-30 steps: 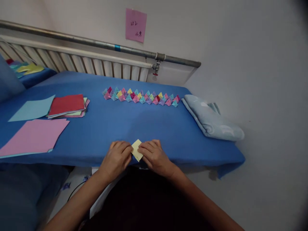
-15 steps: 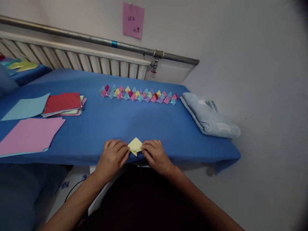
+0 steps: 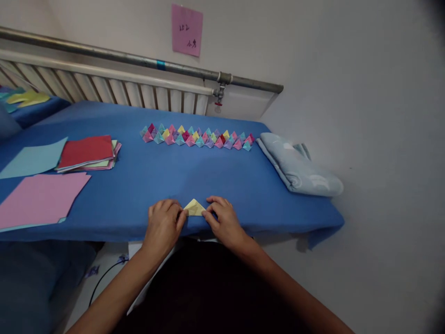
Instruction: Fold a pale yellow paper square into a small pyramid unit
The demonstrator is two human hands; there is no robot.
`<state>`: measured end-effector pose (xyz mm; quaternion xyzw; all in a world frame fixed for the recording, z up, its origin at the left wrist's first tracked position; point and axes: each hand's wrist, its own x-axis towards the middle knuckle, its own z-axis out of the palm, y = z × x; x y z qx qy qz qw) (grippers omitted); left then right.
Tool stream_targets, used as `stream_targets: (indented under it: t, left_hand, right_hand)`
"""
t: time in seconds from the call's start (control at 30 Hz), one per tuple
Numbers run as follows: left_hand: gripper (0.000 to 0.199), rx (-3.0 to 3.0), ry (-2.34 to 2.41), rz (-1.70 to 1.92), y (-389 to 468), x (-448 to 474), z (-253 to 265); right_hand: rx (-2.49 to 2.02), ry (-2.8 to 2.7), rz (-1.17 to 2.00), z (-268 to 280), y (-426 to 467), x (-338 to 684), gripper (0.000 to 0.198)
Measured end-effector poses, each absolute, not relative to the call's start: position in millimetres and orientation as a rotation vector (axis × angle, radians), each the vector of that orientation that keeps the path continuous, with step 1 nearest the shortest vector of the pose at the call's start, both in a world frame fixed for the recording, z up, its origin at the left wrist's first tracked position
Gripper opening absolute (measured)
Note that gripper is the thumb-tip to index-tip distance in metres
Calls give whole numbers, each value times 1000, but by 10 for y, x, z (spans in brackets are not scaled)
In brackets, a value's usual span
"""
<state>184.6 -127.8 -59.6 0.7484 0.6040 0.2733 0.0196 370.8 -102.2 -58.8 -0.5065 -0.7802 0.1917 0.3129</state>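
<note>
A small piece of yellow origami paper [image 3: 194, 208], folded to a triangle with its tip pointing away from me, lies at the front edge of the blue-covered table [image 3: 156, 181]. My left hand [image 3: 165, 218] pinches its left corner between thumb and fingers. At the opposite corner, the thumb and fingers of my right hand [image 3: 222, 217] close on the paper. Farther back stand rows of small folded paper pieces [image 3: 198, 138] in pink, blue, purple, yellow and red.
Pink sheets [image 3: 41, 199], a light blue sheet [image 3: 34, 157] and a red-topped paper stack [image 3: 85, 153] lie at the left. A folded light blue blanket [image 3: 301, 167] rests at the right end. Behind runs a radiator [image 3: 139, 90] under a metal pipe [image 3: 114, 54].
The yellow paper has gone from a diamond with a flap hanging toward me to a flat-based triangle. Both hands still hold its corners. The view has shifted slightly.
</note>
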Motion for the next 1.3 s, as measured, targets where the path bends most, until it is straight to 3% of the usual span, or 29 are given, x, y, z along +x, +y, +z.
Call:
stream_targets:
  t: [0.57, 0.73, 0.97, 1.3]
  left_hand:
    - [24, 2262, 2234, 546, -1254, 2048, -525]
    - [23, 2268, 2299, 521, -1252, 2085, -528]
    - [25, 2287, 2310, 481, -1253, 2091, -531]
    - [26, 2279, 2313, 444, -1251, 2092, -523]
  right_hand:
    - [-1408, -2065, 443, -615, -968, 3671, 18]
    - [-1385, -2118, 361, -595, -996, 3663, 4]
    - [-1178, -2244, 274, -586, -1066, 3723, 24]
    - [-1204, -2453, 145, -550, -1089, 3727, 28]
